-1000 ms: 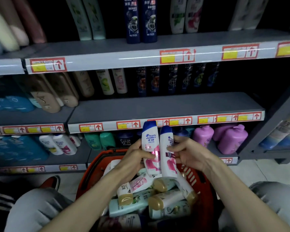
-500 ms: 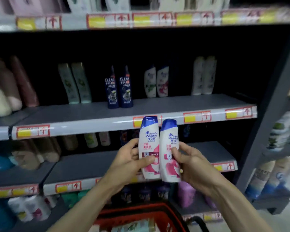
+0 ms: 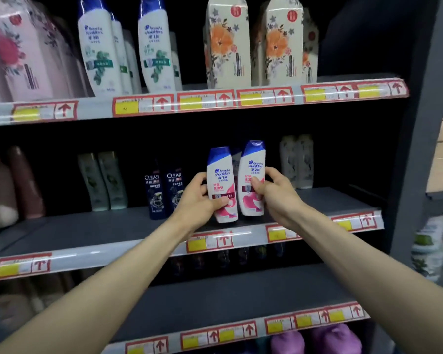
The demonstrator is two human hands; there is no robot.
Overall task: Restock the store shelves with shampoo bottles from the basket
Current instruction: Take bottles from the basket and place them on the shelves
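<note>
A pink-and-white shampoo bottle (image 3: 221,185), slightly tilted, is gripped by the left hand (image 3: 198,201) and its twin (image 3: 252,175) by the right hand (image 3: 278,194), side by side near the front edge of the middle shelf (image 3: 108,227), just right of two dark CLEAR bottles (image 3: 164,191).

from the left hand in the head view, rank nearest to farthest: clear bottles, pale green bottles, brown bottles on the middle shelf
1. CLEAR bottles, just left of the left hand holding a pink-label bottle.
2. Pale green bottles, further left.
3. Brown bottles, far left of the shelf.
</note>
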